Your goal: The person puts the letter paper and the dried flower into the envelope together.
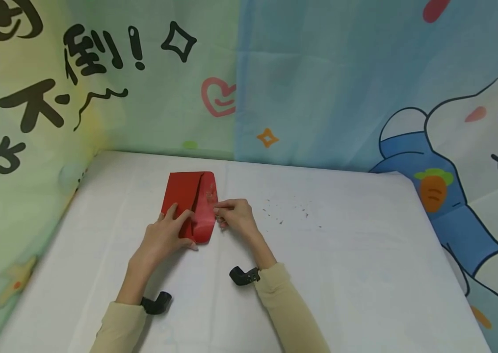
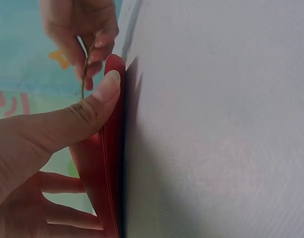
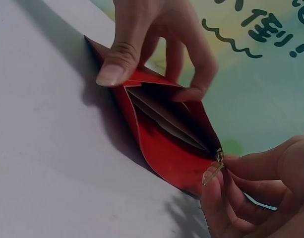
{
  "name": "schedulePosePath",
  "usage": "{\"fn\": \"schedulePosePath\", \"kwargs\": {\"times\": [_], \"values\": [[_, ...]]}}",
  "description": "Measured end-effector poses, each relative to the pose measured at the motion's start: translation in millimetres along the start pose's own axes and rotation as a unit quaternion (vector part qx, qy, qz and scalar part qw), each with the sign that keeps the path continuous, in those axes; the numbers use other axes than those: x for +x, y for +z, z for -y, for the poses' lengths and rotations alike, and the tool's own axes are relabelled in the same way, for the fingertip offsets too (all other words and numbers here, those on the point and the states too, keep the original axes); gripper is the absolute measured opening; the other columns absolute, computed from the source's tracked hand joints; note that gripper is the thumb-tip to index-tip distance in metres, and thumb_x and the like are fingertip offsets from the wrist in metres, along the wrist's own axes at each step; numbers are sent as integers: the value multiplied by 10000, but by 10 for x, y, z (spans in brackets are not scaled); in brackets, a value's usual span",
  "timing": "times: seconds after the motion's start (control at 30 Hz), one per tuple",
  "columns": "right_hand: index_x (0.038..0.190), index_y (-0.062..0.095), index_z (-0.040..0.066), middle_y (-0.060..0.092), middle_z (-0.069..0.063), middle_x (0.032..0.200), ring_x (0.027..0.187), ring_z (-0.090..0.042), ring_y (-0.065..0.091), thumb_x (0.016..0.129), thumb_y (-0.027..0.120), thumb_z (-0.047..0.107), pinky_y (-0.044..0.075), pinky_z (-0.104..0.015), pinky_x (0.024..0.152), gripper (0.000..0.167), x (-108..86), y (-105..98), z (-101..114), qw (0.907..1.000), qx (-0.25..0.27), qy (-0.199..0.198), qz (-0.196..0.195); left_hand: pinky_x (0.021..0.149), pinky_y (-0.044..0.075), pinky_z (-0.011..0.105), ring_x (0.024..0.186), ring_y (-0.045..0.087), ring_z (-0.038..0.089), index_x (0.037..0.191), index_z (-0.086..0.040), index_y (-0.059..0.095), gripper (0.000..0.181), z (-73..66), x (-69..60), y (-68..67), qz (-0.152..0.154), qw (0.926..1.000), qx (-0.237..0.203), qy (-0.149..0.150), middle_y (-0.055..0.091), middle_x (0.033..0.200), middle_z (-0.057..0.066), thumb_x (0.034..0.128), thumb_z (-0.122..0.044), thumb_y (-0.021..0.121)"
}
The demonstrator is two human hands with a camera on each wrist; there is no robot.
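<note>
A red paper envelope point(image 1: 182, 189) lies on the white table with its flap point(image 1: 206, 220) folded out to the right. My left hand point(image 1: 165, 235) grips it, thumb at the near edge and fingers over its body. The right wrist view shows its mouth spread, with a pale paper-like layer point(image 3: 166, 121) inside. At the flap's right side, my right hand point(image 1: 240, 220) pinches a thin brownish stem point(image 2: 85, 69) between thumb and fingers. One end of that stem shows by the fingertips in the right wrist view; the fingers hide part of it.
Small dark crumbs point(image 1: 281, 222) are scattered on the white tabletop point(image 1: 354, 274) right of the hands. A printed cloth point(image 1: 301, 98) hangs behind the table and along its left side. Each wrist wears a black camera mount point(image 1: 244, 276).
</note>
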State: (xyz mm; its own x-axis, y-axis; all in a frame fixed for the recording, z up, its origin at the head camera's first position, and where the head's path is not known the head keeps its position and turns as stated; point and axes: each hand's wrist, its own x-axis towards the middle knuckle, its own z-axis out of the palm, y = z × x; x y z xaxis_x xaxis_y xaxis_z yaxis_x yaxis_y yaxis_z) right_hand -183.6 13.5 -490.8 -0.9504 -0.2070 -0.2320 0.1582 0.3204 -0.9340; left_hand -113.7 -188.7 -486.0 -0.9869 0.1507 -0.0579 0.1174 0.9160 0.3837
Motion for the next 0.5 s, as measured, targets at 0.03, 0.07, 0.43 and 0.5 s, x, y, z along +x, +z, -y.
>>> {"fn": "schedulePosePath", "kwargs": {"times": [0.03,0.07,0.43,0.5], "values": [[1094,755,-56,737,-164,825,561,-103,639,963,687,60,599,-263,580,187,12,21,1,10000,32,7,39,852,544,700,1254,493,670,1379,-180,569,781,2,-1,0,1,10000,24,6,434,1501,323,724,-410,928],[1093,753,-62,738,-172,824,555,-107,642,962,684,54,602,-269,581,188,25,43,3,10000,58,24,68,851,544,701,1252,491,676,1379,-177,569,780,3,-1,0,6,10000,45,5,433,1501,325,726,-408,928],[1153,721,-88,761,-223,954,620,-109,691,973,652,39,622,-283,626,231,151,307,40,9965,694,264,382,853,536,712,1263,487,675,1359,-173,577,759,15,-5,-10,1,10000,8,7,430,1518,329,726,-406,927],[1151,724,-88,765,-229,961,621,-119,702,968,660,37,622,-285,625,231,171,357,44,9961,754,267,375,860,530,717,1266,482,681,1356,-179,574,750,16,-2,-15,34,10000,9,-17,423,1525,329,732,-406,922]]}}
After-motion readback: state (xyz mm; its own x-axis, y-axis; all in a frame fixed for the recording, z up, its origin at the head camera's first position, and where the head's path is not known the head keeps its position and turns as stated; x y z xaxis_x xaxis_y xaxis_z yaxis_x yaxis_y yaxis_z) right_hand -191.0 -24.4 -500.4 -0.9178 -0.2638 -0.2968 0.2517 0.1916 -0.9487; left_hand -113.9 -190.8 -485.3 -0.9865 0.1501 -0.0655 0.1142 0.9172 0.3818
